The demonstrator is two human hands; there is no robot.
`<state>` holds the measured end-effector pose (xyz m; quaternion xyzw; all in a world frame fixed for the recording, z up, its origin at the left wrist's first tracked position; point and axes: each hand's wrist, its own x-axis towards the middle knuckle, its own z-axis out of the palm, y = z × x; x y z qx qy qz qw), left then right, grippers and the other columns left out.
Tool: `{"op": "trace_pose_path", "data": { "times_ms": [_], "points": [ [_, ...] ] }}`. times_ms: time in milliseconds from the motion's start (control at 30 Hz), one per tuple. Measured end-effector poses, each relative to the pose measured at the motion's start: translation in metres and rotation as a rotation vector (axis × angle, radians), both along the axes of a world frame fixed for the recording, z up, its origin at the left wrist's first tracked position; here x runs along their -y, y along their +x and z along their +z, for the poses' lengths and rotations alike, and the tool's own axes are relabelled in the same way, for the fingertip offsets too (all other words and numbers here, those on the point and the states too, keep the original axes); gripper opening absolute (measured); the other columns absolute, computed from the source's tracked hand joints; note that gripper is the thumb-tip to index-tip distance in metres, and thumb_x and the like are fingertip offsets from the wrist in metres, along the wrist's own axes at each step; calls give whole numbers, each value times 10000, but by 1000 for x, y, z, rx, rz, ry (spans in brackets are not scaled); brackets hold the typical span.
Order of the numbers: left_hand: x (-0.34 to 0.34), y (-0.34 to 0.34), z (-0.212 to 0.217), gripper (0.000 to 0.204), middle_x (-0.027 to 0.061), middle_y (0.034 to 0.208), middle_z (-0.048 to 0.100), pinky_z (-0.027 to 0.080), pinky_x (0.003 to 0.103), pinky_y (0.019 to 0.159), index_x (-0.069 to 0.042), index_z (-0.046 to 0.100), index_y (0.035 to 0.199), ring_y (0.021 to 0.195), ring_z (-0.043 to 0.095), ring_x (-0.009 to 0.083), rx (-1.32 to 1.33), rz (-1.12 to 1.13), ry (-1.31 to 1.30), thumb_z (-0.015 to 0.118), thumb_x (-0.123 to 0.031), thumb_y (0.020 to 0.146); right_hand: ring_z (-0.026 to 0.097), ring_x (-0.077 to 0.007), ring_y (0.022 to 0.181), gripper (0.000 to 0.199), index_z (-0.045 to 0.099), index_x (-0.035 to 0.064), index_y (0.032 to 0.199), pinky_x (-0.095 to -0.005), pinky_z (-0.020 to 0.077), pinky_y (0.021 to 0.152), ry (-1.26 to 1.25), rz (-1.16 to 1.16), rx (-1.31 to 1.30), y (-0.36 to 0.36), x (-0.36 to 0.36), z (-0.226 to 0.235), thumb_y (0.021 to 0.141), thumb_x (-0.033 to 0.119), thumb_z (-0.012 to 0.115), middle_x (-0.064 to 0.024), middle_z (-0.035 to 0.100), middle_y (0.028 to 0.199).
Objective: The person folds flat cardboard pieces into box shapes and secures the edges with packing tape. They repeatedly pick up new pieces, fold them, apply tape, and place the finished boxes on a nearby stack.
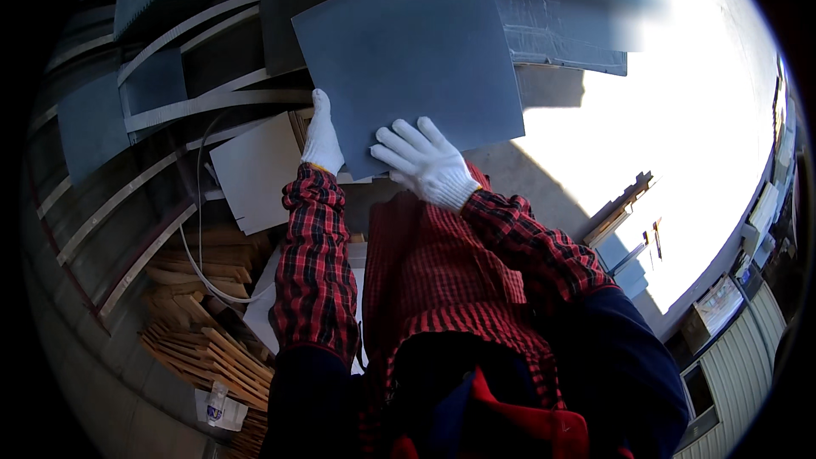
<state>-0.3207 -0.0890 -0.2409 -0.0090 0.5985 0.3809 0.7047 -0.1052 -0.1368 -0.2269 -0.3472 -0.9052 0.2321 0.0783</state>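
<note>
A large flat grey-blue panel [408,68] lies in front of me, one corner pointing to the far left. My right hand [429,161], in a white knit glove, rests palm down on its near edge with the fingers spread. At the panel's left edge, my left hand [323,136] wears a matching glove. One straight digit points away from me along that edge; the other fingers are hidden, so whether they grip the panel does not show. Red-and-black checked sleeves cover both forearms.
On the left stands a rack with pale curved bars [204,104] and more grey panels [93,132]. A white board [255,174] and stacked wooden strips [204,348] are at lower left. Film-wrapped panels [561,38] lie far right. Bright sunlit floor [680,136] spreads beyond.
</note>
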Motion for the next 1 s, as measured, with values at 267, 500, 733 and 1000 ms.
{"op": "trace_pose_path", "data": {
  "times_ms": [267,500,733,1000],
  "points": [
    [2,5,3,794,174,1530,398,375,474,1137,-67,322,1526,1376,427,335,-24,-6,-1,289,-669,1009,398,-372,1378,603,512,63,1391,-547,278,1144,279,-710,130,31,-60,-6,941,461,559,-161,475,1471],
    [1,7,14,803,176,1542,382,351,515,1143,-65,289,1538,1390,404,359,48,-37,-38,217,-670,1014,415,-320,1366,603,527,97,1388,-501,282,1150,216,-431,-22,28,-33,10,916,466,590,-114,499,1450],
    [-3,7,10,834,159,1553,382,392,484,1116,-86,319,1542,1379,427,340,107,-32,-69,249,-709,991,591,-397,1110,579,528,44,1338,-490,477,921,190,-885,126,133,-86,2,969,490,542,-201,601,1245],
    [-7,-5,-7,851,171,1480,478,442,413,1069,-28,380,1506,1308,505,323,-402,75,-89,283,-700,993,676,-345,931,693,678,-41,1141,-418,495,858,-684,-1257,-467,93,-152,-34,965,603,492,-229,701,974]
  ]
}}
